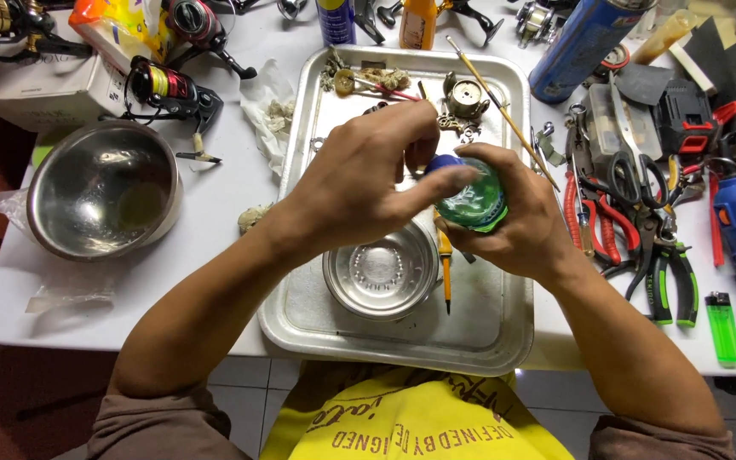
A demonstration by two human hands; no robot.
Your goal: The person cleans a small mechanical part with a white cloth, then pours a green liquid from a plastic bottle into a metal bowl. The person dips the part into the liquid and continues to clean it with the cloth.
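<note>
Your right hand [513, 226] grips the green spool [473, 200] above the tray [504, 332]. Your left hand [359, 183] pinches its blue cap [443, 163] at 11 o'clock. Small bowl [381, 274] at 7 o'clock.

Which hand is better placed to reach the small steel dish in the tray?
Probably left. The left hand only rests fingers on top of the round green spool part, which the right hand cups. The small steel dish sits directly below the left hand.

Two steel bowls [104, 187] [381, 274], one tray [504, 336], one lighter [723, 326], perhaps three pliers [670, 277].
</note>
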